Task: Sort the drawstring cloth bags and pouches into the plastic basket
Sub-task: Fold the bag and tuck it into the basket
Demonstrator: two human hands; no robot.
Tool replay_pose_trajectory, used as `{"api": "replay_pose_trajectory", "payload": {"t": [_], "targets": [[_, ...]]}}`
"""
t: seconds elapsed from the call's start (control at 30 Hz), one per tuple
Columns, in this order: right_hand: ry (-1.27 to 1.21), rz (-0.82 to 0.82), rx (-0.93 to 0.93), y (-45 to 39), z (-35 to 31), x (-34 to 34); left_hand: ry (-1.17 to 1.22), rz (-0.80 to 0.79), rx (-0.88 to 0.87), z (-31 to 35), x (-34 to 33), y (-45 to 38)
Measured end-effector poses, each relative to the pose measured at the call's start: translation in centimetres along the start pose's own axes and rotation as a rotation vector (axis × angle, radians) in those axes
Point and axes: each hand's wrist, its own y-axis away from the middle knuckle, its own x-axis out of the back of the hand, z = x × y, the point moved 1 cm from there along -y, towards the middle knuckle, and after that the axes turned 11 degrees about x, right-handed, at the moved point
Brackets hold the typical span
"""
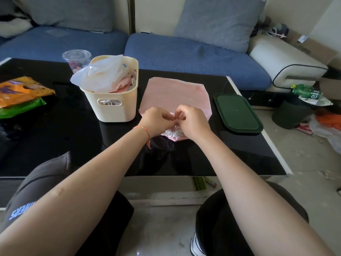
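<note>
— Lying flat on the black table (73,145), the pink drawstring bag (175,93) has its gathered mouth at the near edge.
— And the hands?
— The left hand (156,122) and right hand (193,122) both pinch that puckered mouth, fingers curled.
— The basket?
— The cream plastic basket (118,108) stands just left, stuffed with bags. A dark green lid (238,113) lies right.

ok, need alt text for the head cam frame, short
Both hands, left hand and right hand, pinch the gathered mouth of a pink drawstring bag lying flat on a black table. A cream plastic basket, already stuffed with bags, stands just left of it; a dark green lid lies to the right.
</note>
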Motion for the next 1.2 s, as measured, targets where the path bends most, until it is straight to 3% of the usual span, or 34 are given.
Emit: {"api": "replay_pose_trajectory", "payload": {"t": [0.23,0.63,0.77,0.87,1.03,1.2], "targets": [[0.168,-0.014,0.065,0.1,-0.7,0.1,-0.107,0.115,-0.011,0.1,0.1,-0.2],[0.386,-0.112,0.132,-0.2,-0.5,-0.3,-0.162,0.125,-0.036,0.1,-0.2,-0.3],[0.279,-0.080,0.139,-0.3,0.2,-0.4,-0.406,0.165,-0.174,-0.1,-0.1,-0.1],[0.064,-0.132,0.006,-1.1,1.3,-0.6,-0.515,0.203,-0.261,-0.3,-0.4,0.0],[-0.632,-0.209,-0.369,-0.7,2.2,0.3,-0.416,0.194,-0.310,-0.5,-0.4,0.0],[-0.891,-0.258,-0.471,-0.4,2.1,0.5,-0.281,0.188,-0.300,-0.6,-0.3,0.1]]}}
